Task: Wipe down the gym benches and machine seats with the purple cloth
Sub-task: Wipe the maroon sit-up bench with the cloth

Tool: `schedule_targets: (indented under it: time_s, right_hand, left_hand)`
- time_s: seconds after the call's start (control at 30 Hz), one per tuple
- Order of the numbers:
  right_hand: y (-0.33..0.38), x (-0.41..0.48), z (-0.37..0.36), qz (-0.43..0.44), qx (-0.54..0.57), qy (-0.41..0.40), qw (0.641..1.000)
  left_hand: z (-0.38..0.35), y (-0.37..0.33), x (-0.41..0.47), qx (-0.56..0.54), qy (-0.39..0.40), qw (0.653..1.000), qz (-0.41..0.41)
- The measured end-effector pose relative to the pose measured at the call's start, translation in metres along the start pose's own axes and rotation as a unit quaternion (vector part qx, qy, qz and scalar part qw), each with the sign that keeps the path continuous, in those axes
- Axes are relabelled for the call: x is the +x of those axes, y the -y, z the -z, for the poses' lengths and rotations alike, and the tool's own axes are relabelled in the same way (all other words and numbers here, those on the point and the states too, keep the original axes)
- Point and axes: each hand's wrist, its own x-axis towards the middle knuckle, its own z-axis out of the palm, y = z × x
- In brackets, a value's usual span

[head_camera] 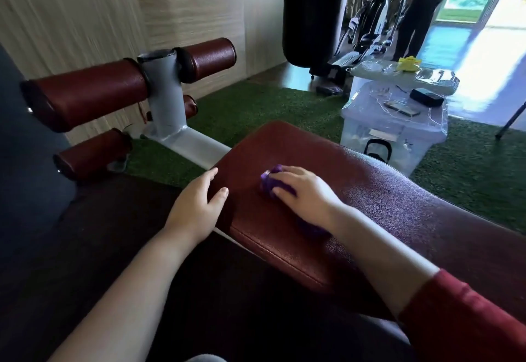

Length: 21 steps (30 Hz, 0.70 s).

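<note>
A dark red padded bench (pixel 398 208) slopes across the middle of the head view, its surface wet and glossy. The purple cloth (pixel 270 181) lies bunched on the bench's near end, mostly covered by my right hand (pixel 304 193), which presses down on it with fingers spread over the top. My left hand (pixel 199 205) rests on the bench's left edge, fingers straight and thumb on the padding. Red leg rollers (pixel 88 97) on a white post (pixel 165 94) stand beyond the bench's end.
A clear plastic storage box (pixel 392 125) with a lid, a phone and a yellow cloth on top stands right of the bench on green turf (pixel 256 105). A black punching bag (pixel 313 14), exercise machines and a standing person (pixel 418 20) are at the back.
</note>
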Motion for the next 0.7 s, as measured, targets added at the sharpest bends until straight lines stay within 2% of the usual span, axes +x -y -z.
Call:
schedule_targets:
  time_s: [0.1, 0.23, 0.33, 0.43, 0.57, 0.63, 0.7]
  right_hand:
    - [0.052, -0.036, -0.004, 0.097, 0.024, 0.054, 0.993]
    - [0.029, -0.025, 0.005, 0.139, 0.057, 0.076, 0.986]
    - [-0.037, 0.016, 0.012, 0.053, 0.013, -0.001, 0.999]
    - [-0.101, 0.059, 0.027, -0.107, -0.02, -0.075, 0.991]
    - [-0.133, 0.095, 0.032, -0.251, -0.05, -0.087, 0.963]
    - [-0.117, 0.093, 0.027, -0.244, -0.066, -0.073, 0.965]
    - [-0.084, 0.079, 0.016, -0.155, -0.066, -0.046, 0.985]
  left_hand:
    - [-0.003, 0.003, -0.012, 0.02, -0.031, 0.999, -0.021]
    - [-0.01, 0.012, -0.02, 0.017, -0.033, 0.999, -0.018]
    - [-0.015, 0.014, -0.017, 0.028, -0.038, 0.999, -0.009]
    - [-0.022, 0.011, -0.013, 0.062, -0.046, 0.997, 0.009]
    - [-0.025, 0.004, -0.01, 0.079, -0.053, 0.995, 0.035]
    - [-0.025, 0.003, -0.009, 0.084, -0.052, 0.994, 0.035]
    - [-0.021, 0.003, -0.009, 0.078, -0.055, 0.995, 0.034]
